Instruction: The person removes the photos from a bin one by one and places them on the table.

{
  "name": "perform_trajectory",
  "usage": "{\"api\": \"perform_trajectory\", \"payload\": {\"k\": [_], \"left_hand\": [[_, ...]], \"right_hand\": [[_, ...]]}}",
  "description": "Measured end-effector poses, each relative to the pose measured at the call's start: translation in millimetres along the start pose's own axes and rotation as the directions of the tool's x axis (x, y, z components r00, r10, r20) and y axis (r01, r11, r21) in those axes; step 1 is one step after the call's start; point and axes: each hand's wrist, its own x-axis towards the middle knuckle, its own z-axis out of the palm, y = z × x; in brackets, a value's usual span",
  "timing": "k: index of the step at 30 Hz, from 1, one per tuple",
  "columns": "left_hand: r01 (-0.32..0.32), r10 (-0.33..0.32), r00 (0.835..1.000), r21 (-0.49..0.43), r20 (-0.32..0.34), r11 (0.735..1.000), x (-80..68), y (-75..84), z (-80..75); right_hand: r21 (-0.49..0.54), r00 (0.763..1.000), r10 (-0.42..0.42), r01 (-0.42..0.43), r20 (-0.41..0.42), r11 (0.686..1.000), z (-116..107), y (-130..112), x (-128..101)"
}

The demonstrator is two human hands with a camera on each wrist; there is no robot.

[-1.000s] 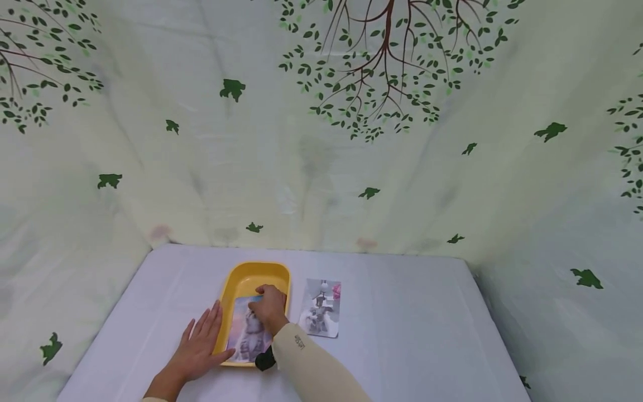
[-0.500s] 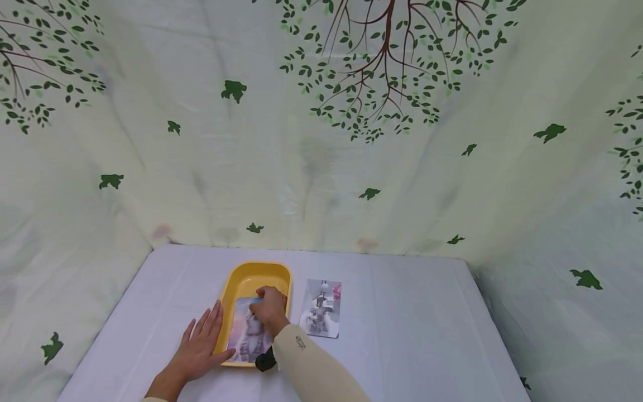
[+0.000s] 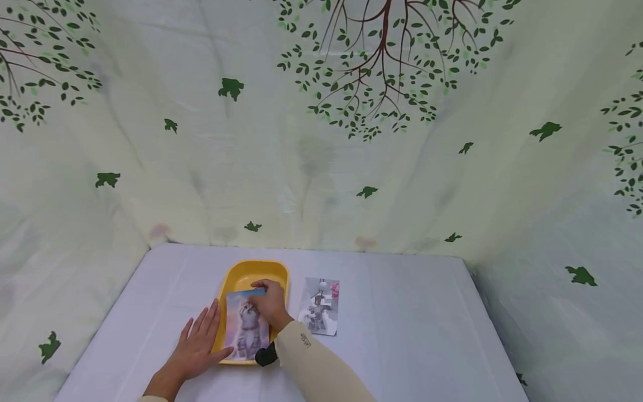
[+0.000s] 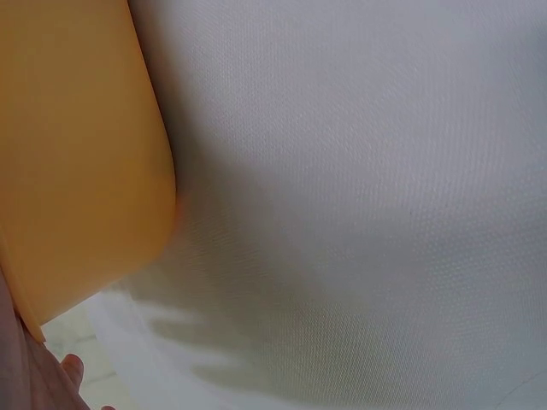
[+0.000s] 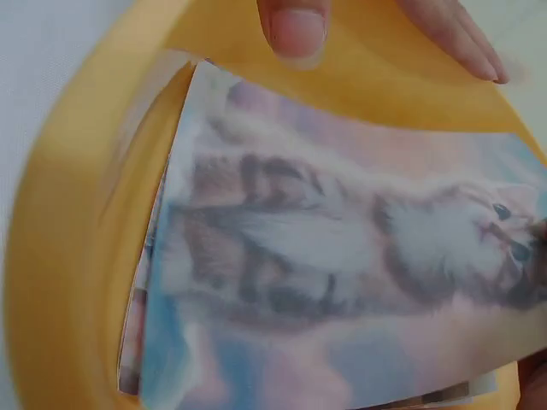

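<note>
Lifting the far end of the kitten photo [image 3: 246, 329] off the stack in the yellow tray [image 3: 251, 273], the right hand [image 3: 271, 304] pinches its top edge. The left hand [image 3: 201, 340] lies flat with straight fingers against the tray's left rim, steadying it. A second photo [image 3: 320, 306] lies on the worktop [image 3: 402, 312] just right of the tray. The step looks like taking the photo out; next it needs raising clear of the rim.

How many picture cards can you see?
2 at least: a kitten picture card that the right hand lifts over the yellow plastic tray, and a grey-and-pink card flat on the white table. The wrist view shows edges of more cards beneath the kitten one.
</note>
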Motion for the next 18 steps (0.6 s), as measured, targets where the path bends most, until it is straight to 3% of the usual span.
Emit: {"api": "perform_trajectory", "payload": {"k": [9,18], "left_hand": [[-0.032,0.031,0.999,-0.015,-0.028,0.999,0.3,-2.3,2.7],[-0.041,0.041,0.998,-0.006,-0.044,0.999,0.4,-3.4,3.9]], "right_hand": [[-0.008,1.000,0.024,-0.024,0.005,1.000,-2.5,-6.5,-3.5],[0.058,0.989,-0.147,0.148,-0.024,0.987,-25.2,-10.7,-3.3]]}}
